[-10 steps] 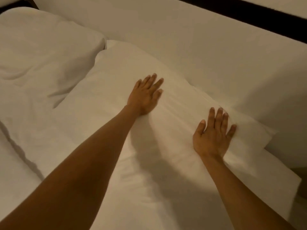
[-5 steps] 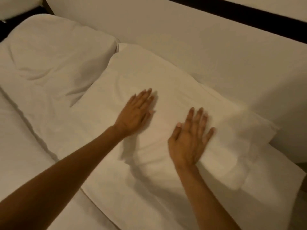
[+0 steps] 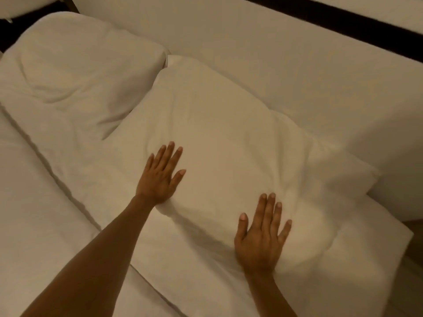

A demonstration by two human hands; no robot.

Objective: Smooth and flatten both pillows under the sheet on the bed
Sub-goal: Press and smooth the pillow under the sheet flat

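Two pillows lie side by side under a white sheet at the head of the bed. The near pillow (image 3: 229,138) bulges in the middle of the view, with soft creases. The far pillow (image 3: 80,65) sits at the upper left and is more wrinkled. My left hand (image 3: 160,175) lies flat, fingers spread, on the near pillow's left front edge. Palm down, my right hand (image 3: 261,236) presses the same pillow's front right part. Neither hand holds anything.
A white padded headboard (image 3: 286,65) runs along behind the pillows, with a dark band (image 3: 343,21) above it. The white sheet (image 3: 34,213) covers the mattress at the lower left. The bed's corner (image 3: 389,243) and a strip of floor show at the right.
Both hands have slid back toward me across the near pillow, from its far side to its front edge. The right hand has moved right again. The view has shifted, showing more of the far pillow.
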